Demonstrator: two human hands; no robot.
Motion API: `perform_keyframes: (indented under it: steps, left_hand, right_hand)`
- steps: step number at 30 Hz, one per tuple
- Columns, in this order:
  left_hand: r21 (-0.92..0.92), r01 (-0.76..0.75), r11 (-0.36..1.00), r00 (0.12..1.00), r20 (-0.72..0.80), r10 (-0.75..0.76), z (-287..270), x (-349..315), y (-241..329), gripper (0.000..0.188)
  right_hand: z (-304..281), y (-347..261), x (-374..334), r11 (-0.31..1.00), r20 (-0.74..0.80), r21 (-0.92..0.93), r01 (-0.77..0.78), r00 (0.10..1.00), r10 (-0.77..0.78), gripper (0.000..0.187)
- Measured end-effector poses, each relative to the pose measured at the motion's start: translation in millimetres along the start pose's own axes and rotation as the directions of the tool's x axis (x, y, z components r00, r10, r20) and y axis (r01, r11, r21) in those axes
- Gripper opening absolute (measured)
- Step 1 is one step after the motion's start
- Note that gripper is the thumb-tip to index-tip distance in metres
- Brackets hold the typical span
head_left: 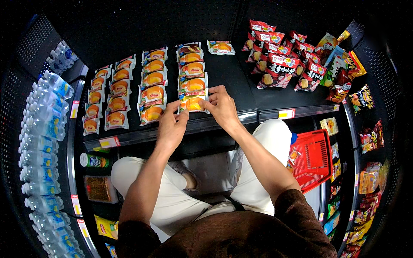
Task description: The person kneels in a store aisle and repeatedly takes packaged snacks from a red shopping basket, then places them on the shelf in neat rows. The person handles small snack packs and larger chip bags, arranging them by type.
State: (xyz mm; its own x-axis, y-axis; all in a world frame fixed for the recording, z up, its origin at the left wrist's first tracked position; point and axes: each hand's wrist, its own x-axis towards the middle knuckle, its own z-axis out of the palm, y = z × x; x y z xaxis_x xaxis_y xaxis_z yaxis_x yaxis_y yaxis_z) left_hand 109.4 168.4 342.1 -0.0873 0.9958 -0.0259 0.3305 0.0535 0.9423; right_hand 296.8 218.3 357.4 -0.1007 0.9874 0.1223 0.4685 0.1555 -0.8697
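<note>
On the black shelf in front of me, packaged buns lie in several columns running front to back. At the front of the fourth column is a packaged bun [192, 104] with a yellow-orange picture, gripped at its sides by both hands. My left hand [171, 127] has thumb and fingers at its left front corner. My right hand [223, 107] pinches its right edge, fingers curled near the bun behind. That neighbouring packaged bun [192, 86] lies just behind it in line. A column of packaged buns [152, 93] stands left of my left hand. One single packaged bun [221, 47] lies at the back.
Red-and-black snack bags [278, 71] stand at the right of the shelf [234, 81]. Rows of water bottles [45, 142] line the left side. A red shopping basket [312, 157] sits by my right knee. Lower shelves hold a green canister [94, 161] and snack packets.
</note>
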Motion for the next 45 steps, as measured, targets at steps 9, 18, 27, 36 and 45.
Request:
perform_keyframes:
  steps: [9,18,27,36,45]
  left_hand:
    - [0.109,-0.001,0.994,1.0,0.007,0.001,3,1,7,0.049]
    - [0.328,-0.339,0.881,0.911,-0.119,0.395,9,-8,26,0.044]
    - [0.113,-0.409,0.905,0.912,0.008,0.411,18,-31,61,0.026]
    - [0.114,-0.452,0.885,0.892,0.06,0.448,44,-25,65,0.024]
    - [0.104,-0.473,0.875,0.879,0.122,0.461,72,-19,73,0.02]
  right_hand:
    - [0,5,2,1.0,-0.031,0.018,0.012,0.999,-0.011,0.047]
    - [-37,-16,-15,0.971,-0.174,0.128,0.204,0.968,-0.181,0.032]
    - [-188,89,-79,0.979,-0.402,0.177,-0.103,0.9,0.168,0.028]
    - [-126,165,-106,0.734,0.076,0.599,-0.32,0.935,0.345,0.026]
    - [-115,143,-113,0.999,-0.16,-0.001,-0.036,0.987,0.035,0.022]
